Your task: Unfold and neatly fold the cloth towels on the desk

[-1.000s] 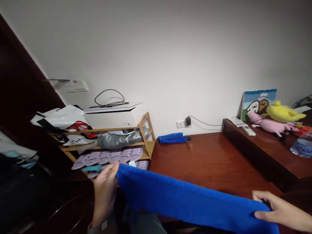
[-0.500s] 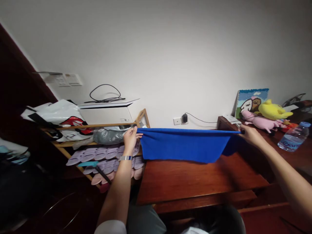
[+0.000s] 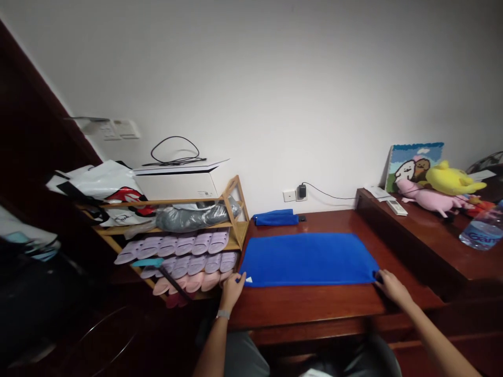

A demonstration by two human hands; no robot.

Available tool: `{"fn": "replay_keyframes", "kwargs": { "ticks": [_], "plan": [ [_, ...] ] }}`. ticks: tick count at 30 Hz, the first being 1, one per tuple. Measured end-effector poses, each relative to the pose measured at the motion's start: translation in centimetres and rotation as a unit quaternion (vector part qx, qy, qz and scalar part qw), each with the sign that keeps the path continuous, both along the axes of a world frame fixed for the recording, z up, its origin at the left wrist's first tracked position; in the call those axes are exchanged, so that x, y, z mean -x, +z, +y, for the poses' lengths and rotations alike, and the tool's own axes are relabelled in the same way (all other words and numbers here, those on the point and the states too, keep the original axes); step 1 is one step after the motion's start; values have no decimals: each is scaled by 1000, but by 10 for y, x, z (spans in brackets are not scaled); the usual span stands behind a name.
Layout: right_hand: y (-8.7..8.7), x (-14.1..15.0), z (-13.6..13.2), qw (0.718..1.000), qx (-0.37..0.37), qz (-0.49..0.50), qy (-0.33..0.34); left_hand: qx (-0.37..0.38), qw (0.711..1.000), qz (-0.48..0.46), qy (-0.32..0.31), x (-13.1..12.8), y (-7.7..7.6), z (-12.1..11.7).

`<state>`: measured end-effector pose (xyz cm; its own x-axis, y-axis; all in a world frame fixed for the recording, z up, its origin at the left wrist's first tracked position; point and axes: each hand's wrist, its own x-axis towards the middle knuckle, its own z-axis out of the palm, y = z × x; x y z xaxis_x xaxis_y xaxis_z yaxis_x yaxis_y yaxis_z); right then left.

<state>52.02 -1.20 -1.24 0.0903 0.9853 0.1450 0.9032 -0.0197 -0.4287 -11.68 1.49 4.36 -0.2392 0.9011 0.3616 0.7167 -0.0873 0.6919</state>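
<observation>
Resting at the near edge of a flat-laid blue towel (image 3: pixel 308 260), both hands sit at its two corners in the head view. The towel lies spread and smooth on a reddish-brown wooden desk (image 3: pixel 314 309), one long side toward the wearer, with a small white label (image 3: pixel 249 280) at its near left corner. The left hand (image 3: pixel 232 291) sits at 7 o'clock from the towel's centre, its fingers (image 3: pixel 238 278) loosely spread, their tips at or just beside that corner; whether they pinch the cloth I cannot tell. The right hand (image 3: pixel 393 288) sits at 5 o'clock, its fingers (image 3: pixel 379 277) curled in at the other near corner, with no grip clearly shown.

The step in hand looks like squaring the cloth flat on the desk. Judging by how it lies, the next move calls for working both near corners evenly.

A folded blue cloth (image 3: pixel 275 218) lies at 11 o'clock, a bamboo shoe rack (image 3: pixel 236 209) stands at 9 o'clock, and a pink plush toy (image 3: pixel 430 201) sits at 2 o'clock.
</observation>
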Motion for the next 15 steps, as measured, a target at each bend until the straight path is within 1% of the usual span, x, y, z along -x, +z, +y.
{"fn": "replay_keyframes", "kwargs": {
  "ticks": [2,4,6,8,12,15],
  "plan": [
    [-20,-4,-6,1000,-13,12,0,-6,1000,10,-20,4,-18,-6],
    [-30,-11,-10,999,-26,26,16,-12,999,14,-29,9,-30,-10],
    [-31,-20,-15,998,-31,33,39,-13,999,15,-29,14,-39,-14],
    [-29,-28,-21,998,-36,25,50,-7,1000,14,-26,19,-46,-19],
    [-27,-38,-36,998,-63,-21,12,31,999,-11,-36,25,-59,-32],
    [-36,-40,-46,996,-84,-40,-11,50,997,-40,-47,27,-69,-45]
  ]
}}
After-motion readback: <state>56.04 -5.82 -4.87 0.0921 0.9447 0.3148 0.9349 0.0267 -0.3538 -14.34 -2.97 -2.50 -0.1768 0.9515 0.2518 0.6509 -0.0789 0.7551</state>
